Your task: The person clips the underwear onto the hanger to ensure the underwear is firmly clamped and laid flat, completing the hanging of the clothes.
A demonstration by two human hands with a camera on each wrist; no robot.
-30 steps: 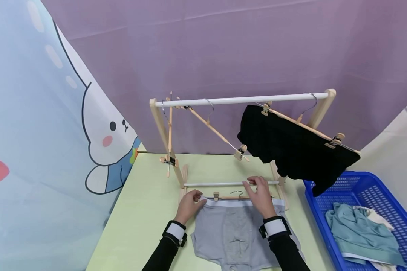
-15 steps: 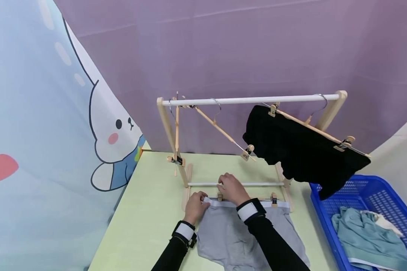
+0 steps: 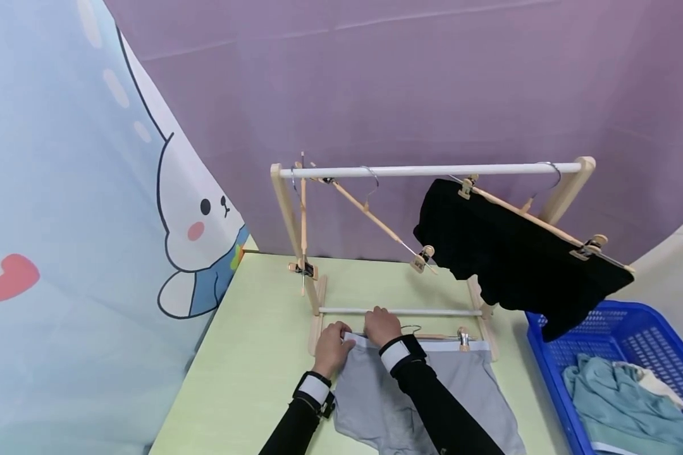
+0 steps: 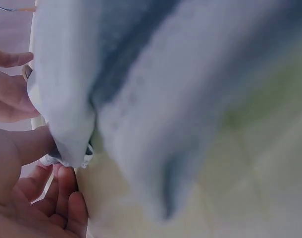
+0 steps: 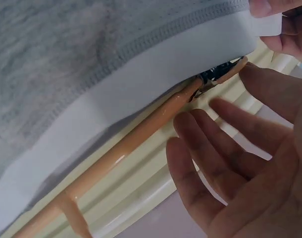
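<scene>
Grey boxer briefs (image 3: 455, 385) with a white waistband lie flat on the table. A wooden clip hanger (image 5: 136, 139) runs along the waistband, its right clip (image 3: 464, 339) on the band. My left hand (image 3: 331, 349) pinches the waistband's left corner between thumb and fingers. At the hanger's left clip (image 5: 220, 72) is my right hand (image 3: 382, 327); its thumb tip is right at the clip's end, the other fingers loosely spread below, as the right wrist view shows. Blurred grey cloth (image 4: 156, 124) fills most of the left wrist view.
A wooden rack with a white rail (image 3: 398, 171) stands behind the hands. From it hang a black garment (image 3: 506, 253) on a clip hanger and bare hangers (image 3: 370, 213) at left. On the right a blue basket (image 3: 552, 392) holds teal and cream clothes (image 3: 620, 398).
My right hand has moved left along the waistband, from the hanger's right part to its left clip, uncovering the right clip. My left hand keeps pinching the corner. The head view has shifted slightly.
</scene>
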